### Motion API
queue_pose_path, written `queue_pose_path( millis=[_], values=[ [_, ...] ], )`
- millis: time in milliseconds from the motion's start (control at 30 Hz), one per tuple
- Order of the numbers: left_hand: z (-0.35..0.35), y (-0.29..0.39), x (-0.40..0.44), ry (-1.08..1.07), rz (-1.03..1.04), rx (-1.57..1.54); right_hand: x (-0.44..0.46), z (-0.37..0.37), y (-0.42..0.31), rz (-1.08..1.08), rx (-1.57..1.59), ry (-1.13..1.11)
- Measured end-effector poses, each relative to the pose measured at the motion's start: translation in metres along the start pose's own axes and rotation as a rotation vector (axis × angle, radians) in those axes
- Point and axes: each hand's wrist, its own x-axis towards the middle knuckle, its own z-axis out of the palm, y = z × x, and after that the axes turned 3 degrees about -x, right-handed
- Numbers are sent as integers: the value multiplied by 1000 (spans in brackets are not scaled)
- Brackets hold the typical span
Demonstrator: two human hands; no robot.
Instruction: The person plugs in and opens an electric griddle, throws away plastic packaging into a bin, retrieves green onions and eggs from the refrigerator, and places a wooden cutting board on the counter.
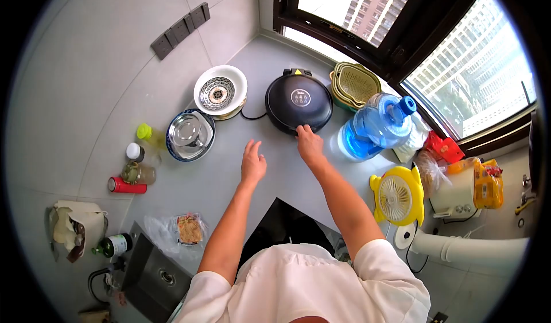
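Note:
A round black electric griddle point(287, 112) with its lid down sits on the grey counter, a small label on top. The fingers of my right hand point(310, 144) close on the front handle of its lid. To the left and nearer to me, my left hand point(253, 162) hovers with its fingers apart, holding nothing. A black cord point(252, 117) runs from the griddle's left side, toward a white bowl with a patterned inside point(234, 92). What lies inside the griddle is hidden.
At right stand a blue water jug point(367, 129), green colanders point(357, 86) and a yellow fan point(396, 195). Left are a blue-rimmed bowl with a glass lid point(189, 135), several bottles, a bagged flatbread point(189, 229) and a sink point(143, 288). Windows border the back right.

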Motion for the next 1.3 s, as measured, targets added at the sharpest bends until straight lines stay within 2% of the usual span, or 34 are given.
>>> queue_pose_path(
  millis=[233, 467, 567, 633, 733, 767, 833, 867, 967, 1133, 1233, 1300],
  values=[
    [-29, -24, -50, 6, 60, -1, -116, -24, -27, 47, 24, -30],
    [-52, -31, -78, -7, 80, 1, -185, -35, -41, 80, 29, -56],
    [-60, -34, -83, 0, 64, 9, -196, -56, -53, 148, -75, -128],
    [-66, -37, -85, 10, 44, 9, -195, -74, -64, 122, -238, -285],
    [-70, -53, -80, 52, 17, -1, -156, -96, -90, 16, -214, -427],
    [-70, -61, -74, 86, 22, -12, -142, -92, -100, -50, -125, -359],
    [-72, -73, -65, 109, 21, 0, -105, -62, -120, -184, 15, -269],
    [-73, -79, -61, 124, 27, 12, -78, -39, -128, -215, -74, -373],
    [-71, -95, -52, 147, 16, 92, -14, 7, -166, -146, 38, -440],
    [-71, -97, -26, 153, -105, 113, 70, 109, -180, -117, 59, -509],
    [-71, -96, -6, 195, -144, 128, 93, 142, -181, -126, 70, -413],
    [-70, -89, 8, 208, -153, 132, 111, 152, -175, -148, 68, -488]
  ],
)
